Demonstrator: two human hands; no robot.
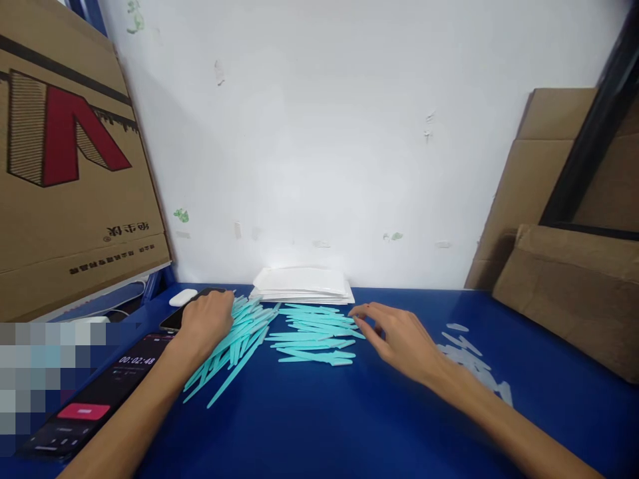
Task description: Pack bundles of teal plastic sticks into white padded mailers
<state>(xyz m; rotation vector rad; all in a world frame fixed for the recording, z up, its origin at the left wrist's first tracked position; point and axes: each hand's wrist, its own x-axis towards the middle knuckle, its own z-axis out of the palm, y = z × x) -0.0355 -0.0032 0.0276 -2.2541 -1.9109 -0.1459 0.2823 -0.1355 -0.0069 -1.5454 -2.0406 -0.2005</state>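
Thin turquoise plastic sticks lie in two groups on the blue table (pixel 309 426). The left pile (pixel 244 332) is tangled and slanted; the middle group (pixel 317 332) lies mostly crosswise. My left hand (pixel 207 319) rests against the left pile's upper left side, its fingers hidden behind the back of the hand. At the right ends of the middle group is my right hand (pixel 394 329), palm down, with fingers bent and slightly apart and nothing visible between them. Small translucent pale pieces (pixel 469 359) are scattered to the right, partly behind my right forearm.
White flat packets (pixel 302 285) are stacked against the wall. On the left are a phone showing a timer (pixel 114 386), a dark device (pixel 174 322), a white case (pixel 183 297) and a large carton (pixel 74 199). Brown cardboard (pixel 569 293) stands at right.
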